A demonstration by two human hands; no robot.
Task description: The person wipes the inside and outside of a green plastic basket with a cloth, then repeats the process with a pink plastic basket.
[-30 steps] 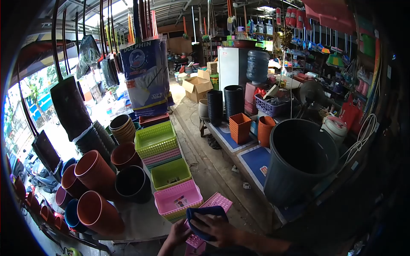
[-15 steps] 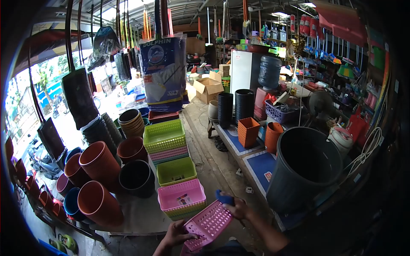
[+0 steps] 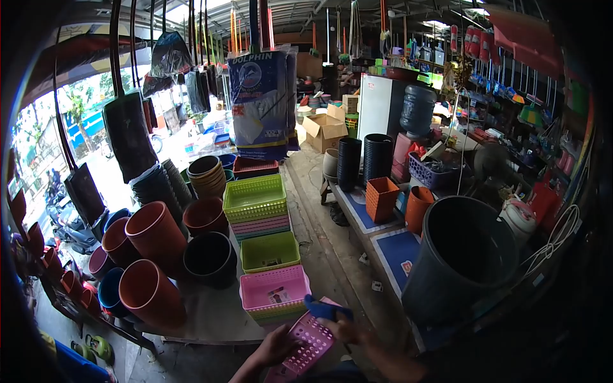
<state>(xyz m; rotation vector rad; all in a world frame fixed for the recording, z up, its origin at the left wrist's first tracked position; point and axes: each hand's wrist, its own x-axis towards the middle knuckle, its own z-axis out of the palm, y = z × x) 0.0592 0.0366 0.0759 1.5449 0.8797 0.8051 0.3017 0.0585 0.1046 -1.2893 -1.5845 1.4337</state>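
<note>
Low in the head view I have a pink perforated plastic basket (image 3: 311, 345), tilted on its side. My left hand (image 3: 278, 345) grips its left end, with the fingers partly hidden against the basket. A bunched blue cloth (image 3: 331, 311) is in my right hand (image 3: 343, 328), closed around it at the basket's upper edge. Just beyond my hands stands a stack of baskets with a pink one (image 3: 274, 288) on top, a label lying inside it. Behind that are an olive-green basket (image 3: 269, 253) and a taller stack topped by a lime-green basket (image 3: 255, 197).
Terracotta-coloured pots (image 3: 151, 295) and a black pot (image 3: 209, 260) crowd the table at left. A large dark bin (image 3: 469, 255) stands at right, beside orange pots (image 3: 382, 201) on a bench. A Dolphin-branded bag (image 3: 258, 105) hangs ahead. A concrete aisle (image 3: 319, 223) runs between.
My right hand and the blue cloth have shifted along the basket's upper edge. The basket has turned and now looks narrower. The whole view has swung slightly left.
</note>
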